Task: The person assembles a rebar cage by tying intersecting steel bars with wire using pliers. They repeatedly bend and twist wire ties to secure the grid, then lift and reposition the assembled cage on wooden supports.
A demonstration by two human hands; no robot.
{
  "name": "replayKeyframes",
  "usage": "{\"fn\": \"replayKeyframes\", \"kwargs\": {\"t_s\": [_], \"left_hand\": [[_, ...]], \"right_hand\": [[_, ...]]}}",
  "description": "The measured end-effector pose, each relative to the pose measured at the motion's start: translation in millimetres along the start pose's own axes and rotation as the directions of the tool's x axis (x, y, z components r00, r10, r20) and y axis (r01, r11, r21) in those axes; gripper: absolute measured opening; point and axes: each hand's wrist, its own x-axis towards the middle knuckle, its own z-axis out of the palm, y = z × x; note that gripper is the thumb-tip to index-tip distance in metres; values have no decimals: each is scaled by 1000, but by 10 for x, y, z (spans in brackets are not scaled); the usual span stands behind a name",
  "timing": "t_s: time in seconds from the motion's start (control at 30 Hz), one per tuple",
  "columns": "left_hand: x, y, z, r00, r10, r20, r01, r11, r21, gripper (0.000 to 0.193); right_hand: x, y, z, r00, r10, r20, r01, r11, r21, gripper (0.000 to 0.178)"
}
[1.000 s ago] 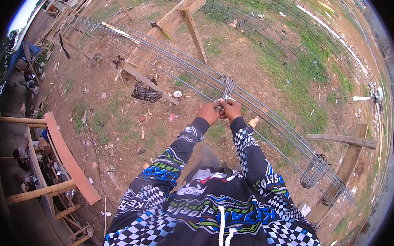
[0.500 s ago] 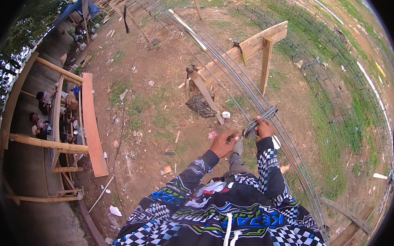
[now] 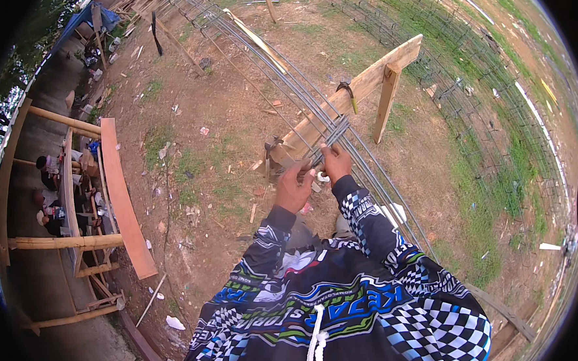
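A bundle of bent grey steel stirrups (image 3: 335, 129) hangs around several long rebars (image 3: 368, 162). My right hand (image 3: 336, 163) is closed on the bundle just below the bars. At the bundle's lower left end, the curled fingers of my left hand (image 3: 293, 188) close on the stirrups; their tips are partly hidden. Just beyond my hands, a wooden plank (image 3: 385, 59) on a short post (image 3: 386, 102) runs beneath the rebars. A dark-headed hammer (image 3: 349, 95) with a yellow-green handle hooks over this plank.
Rebar cages (image 3: 460, 85) lie on the grass at the right. To the left stands a bamboo-framed shelter (image 3: 70, 241) with a reddish board (image 3: 126, 201), and people sit inside. Litter and wood scraps dot the dirt (image 3: 193, 143). A dark strap (image 3: 156, 33) hangs at the upper left.
Both hands have moved forward and left, with the stirrups in my right hand now beside the plank's hammer. My left hand has come up to the stirrups' lower end.
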Motion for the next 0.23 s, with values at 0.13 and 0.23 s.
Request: {"fn": "replayKeyframes", "kwargs": {"t_s": [0.13, 0.23], "left_hand": [[612, -152, 153, 992, 73, 106, -102, 950, 294, 48], [994, -48, 348, 929, -154, 336, -103, 765, 635, 62]], "right_hand": [[-134, 271, -527, 936, -346, 67, 352, 916, -191, 39], [-420, -32, -1086, 948, -318, -26, 298, 912, -283, 31]]}}
